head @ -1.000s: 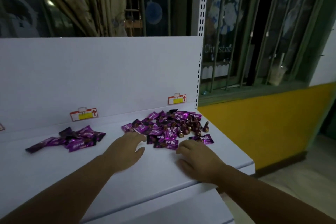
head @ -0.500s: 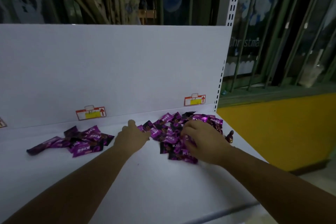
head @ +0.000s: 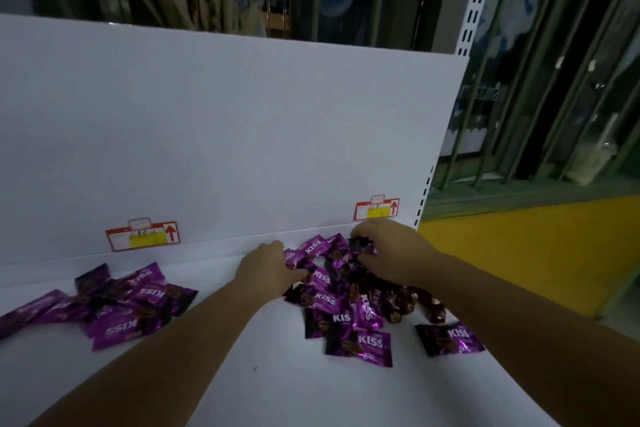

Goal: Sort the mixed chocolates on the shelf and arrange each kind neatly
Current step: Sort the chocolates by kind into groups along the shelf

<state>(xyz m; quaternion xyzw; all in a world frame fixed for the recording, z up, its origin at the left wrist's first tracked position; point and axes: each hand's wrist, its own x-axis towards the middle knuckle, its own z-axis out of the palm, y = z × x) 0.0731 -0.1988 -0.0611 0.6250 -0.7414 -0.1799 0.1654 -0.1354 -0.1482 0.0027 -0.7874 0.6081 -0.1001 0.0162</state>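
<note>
Chocolates (head: 341,295) piled on shelf (head: 242,385) R side; left hand (head: 268,267) flat on pile edge, right hand (head: 391,253) prob. pinching a dark wrapper (head: 358,243).

Dim, perhaps slightly blurred; wide-angle bowing

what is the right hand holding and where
The right hand pinches a dark purple wrapper at its edge with its fingers; the left hand lies on the pile.

White shelf (head: 263,388) with upright back panel. On it, left: small heap of purple KISS packets (head: 117,305). Right: larger mixed pile (head: 341,298) of purple packets and brown foil-wrapped pieces (head: 412,303). One lone packet (head: 449,339) just beside that pile.
</note>
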